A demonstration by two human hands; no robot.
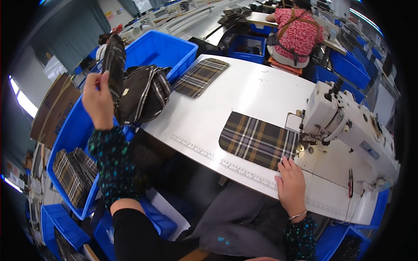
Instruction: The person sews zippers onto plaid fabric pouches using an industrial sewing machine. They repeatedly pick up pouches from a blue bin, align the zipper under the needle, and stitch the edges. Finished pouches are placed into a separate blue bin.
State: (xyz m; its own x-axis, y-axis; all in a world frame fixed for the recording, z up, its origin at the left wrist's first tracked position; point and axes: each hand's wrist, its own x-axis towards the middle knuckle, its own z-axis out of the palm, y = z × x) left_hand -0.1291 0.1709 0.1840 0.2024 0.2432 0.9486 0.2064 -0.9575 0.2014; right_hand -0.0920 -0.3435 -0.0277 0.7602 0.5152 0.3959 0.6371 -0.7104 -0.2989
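Observation:
Raised at the left, my left hand (98,102) pinches a dark plaid fabric piece (115,61), seen almost edge-on. Beside it a brown bundle of sewn fabric (141,95) with light striped edges lies at the table's left end. My right hand (291,185) rests with fingers stretched out at the near right corner of a flat plaid panel (257,137) with rounded left corners. The panel's right end lies by the needle area of a white sewing machine (348,117). Another plaid panel (202,77) lies farther back on the white table (248,95).
A blue bin (163,48) stands behind the table's left end. Plaid pieces (75,174) fill part of another blue bin (85,211) at the left. Small red-handled snips (350,182) lie near the machine. A person in a red patterned top (298,32) sits beyond the table.

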